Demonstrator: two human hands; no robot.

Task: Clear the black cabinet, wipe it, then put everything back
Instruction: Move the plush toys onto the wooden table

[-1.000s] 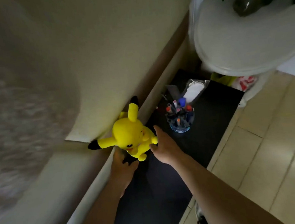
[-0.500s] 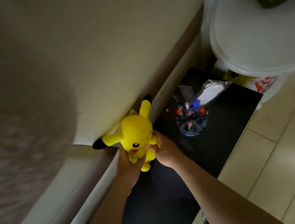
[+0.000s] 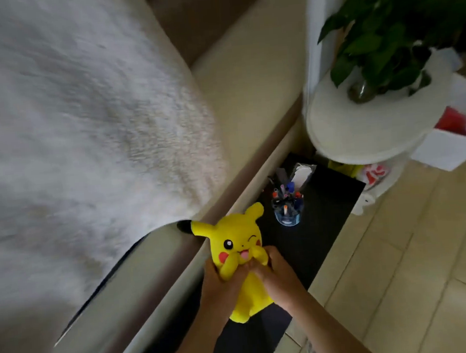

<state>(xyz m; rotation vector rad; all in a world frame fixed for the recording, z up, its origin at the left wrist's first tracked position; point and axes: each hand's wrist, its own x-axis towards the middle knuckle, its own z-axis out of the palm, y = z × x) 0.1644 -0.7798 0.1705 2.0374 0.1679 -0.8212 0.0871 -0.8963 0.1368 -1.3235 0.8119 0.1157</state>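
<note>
The yellow plush toy (image 3: 239, 248) is being gripped by the left hand (image 3: 219, 284) and right hand (image 3: 277, 277); clearing is being started, with the pen cup (image 3: 287, 209) and packet (image 3: 303, 175) being left on the black cabinet (image 3: 327, 219).

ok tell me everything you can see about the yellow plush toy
The yellow plush toy is a soft, fuzzy character with red cheeks, one eye open and one winking, an open pink mouth and long ears; the left-pointing ear shows a black tip. It faces the camera, head away from the person, held above the black cabinet. The left hand and right hand grip its body from both sides, just below its face. A pen cup stands just beyond it, apart.
</note>
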